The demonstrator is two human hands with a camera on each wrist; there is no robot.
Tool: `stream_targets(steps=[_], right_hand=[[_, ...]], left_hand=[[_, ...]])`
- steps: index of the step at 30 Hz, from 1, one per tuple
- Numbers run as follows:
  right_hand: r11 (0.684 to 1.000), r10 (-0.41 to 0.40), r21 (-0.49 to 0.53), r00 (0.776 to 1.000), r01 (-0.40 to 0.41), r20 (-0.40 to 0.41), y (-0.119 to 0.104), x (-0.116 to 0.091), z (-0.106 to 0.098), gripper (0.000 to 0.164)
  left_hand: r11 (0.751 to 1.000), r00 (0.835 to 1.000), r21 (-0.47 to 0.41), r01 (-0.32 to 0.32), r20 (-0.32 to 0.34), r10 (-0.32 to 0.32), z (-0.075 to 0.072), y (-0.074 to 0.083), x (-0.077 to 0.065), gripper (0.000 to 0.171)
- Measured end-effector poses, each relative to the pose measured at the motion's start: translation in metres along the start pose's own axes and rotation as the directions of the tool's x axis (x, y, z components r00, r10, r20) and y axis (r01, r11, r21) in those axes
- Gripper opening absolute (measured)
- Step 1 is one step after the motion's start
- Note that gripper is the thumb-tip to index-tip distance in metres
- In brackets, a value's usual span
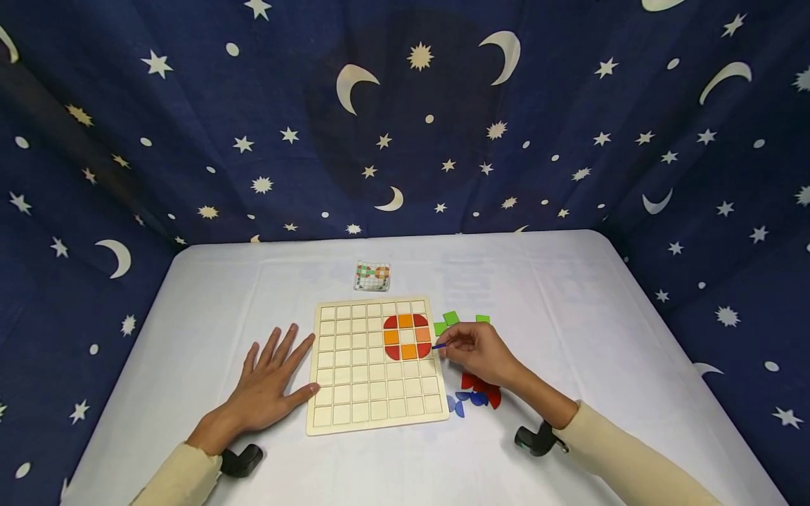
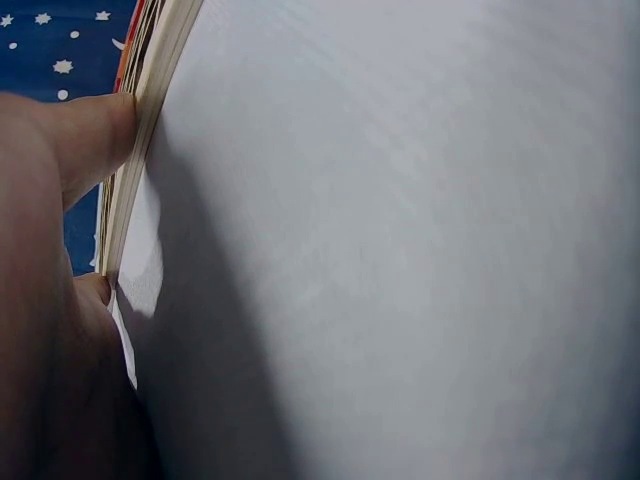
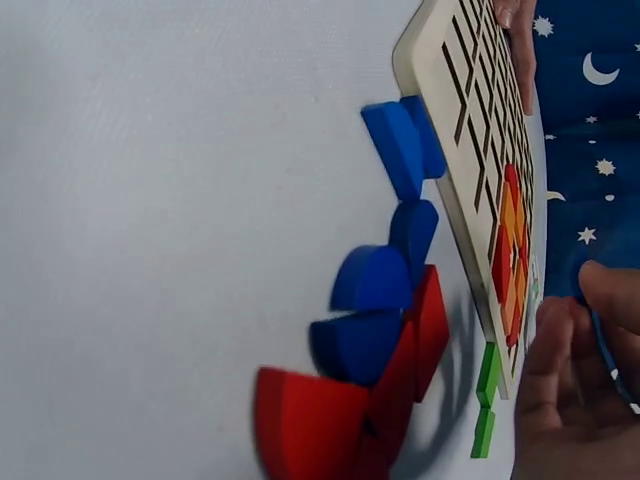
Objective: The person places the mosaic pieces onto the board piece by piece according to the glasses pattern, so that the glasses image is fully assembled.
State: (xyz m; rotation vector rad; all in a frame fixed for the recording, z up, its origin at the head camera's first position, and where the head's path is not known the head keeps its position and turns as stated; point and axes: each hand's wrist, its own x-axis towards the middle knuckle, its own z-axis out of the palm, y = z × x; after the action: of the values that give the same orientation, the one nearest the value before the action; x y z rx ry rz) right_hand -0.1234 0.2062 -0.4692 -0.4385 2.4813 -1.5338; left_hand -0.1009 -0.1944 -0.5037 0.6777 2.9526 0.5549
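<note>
A wooden grid board (image 1: 351, 393) lies on the table, bearing a ring of red corner pieces (image 1: 392, 352) and orange squares (image 1: 405, 321). My left hand (image 1: 262, 393) is spread beside it; its thumb and a fingertip touch the board's left edge. Over the right edge, my right hand (image 1: 477, 350) pinches a thin blue piece (image 1: 439, 346), seen edge-on. In the right wrist view, that blue piece (image 3: 606, 350) is partly hidden by the fingers. Below this hand lie blue half-round pieces (image 3: 372, 278) and red pieces (image 3: 310, 420).
Green squares (image 1: 451, 318) lie beyond the right hand, by the board's upper right corner. Behind the board sits a small pattern card (image 1: 372, 276). A white cloth (image 1: 266, 281) covers the table, and a dark blue star-and-moon curtain (image 1: 430, 154) surrounds its back and sides.
</note>
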Motion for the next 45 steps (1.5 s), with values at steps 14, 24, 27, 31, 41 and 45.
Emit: stream_targets(steps=[14, 24, 27, 31, 41, 45], right_hand=[[0.953, -0.113, -0.276, 0.992, 0.126, 0.063, -0.001, 0.007, 0.025, 0.008], [0.902, -0.081, -0.426, 0.997, 0.066, -0.017, -0.019, 0.007, 0.041, 0.010], [0.920, -0.077, -0.386, 0.997, 0.067, -0.009, -0.017, 0.007, 0.041, 0.009], [0.933, -0.090, -0.348, 0.996, 0.088, 0.010, -0.013, 0.002, 0.037, 0.009], [0.884, -0.062, -0.445, 0.979, 0.145, 0.195, -0.009, -0.032, 0.018, 0.025], [0.871, -0.050, -0.465, 0.969, 0.160, 0.241, -0.010, -0.045, 0.014, 0.028]], left_hand=[[1.000, 1.000, 0.006, -0.004, -0.002, 0.004, 0.000, -0.001, 0.000, 0.081], [1.000, 1.000, -0.005, 0.000, 0.001, 0.000, -0.001, 0.000, 0.000, 0.082], [1.000, 1.000, -0.002, 0.004, 0.000, -0.004, -0.001, 0.000, 0.000, 0.082], [1.000, 1.000, 0.004, 0.003, 0.001, -0.003, -0.001, 0.000, -0.001, 0.082], [0.999, 0.998, -0.028, -0.032, -0.053, 0.031, 0.004, -0.004, -0.001, 0.081], [0.998, 0.995, -0.033, -0.052, -0.087, 0.049, 0.008, -0.007, 0.000, 0.081]])
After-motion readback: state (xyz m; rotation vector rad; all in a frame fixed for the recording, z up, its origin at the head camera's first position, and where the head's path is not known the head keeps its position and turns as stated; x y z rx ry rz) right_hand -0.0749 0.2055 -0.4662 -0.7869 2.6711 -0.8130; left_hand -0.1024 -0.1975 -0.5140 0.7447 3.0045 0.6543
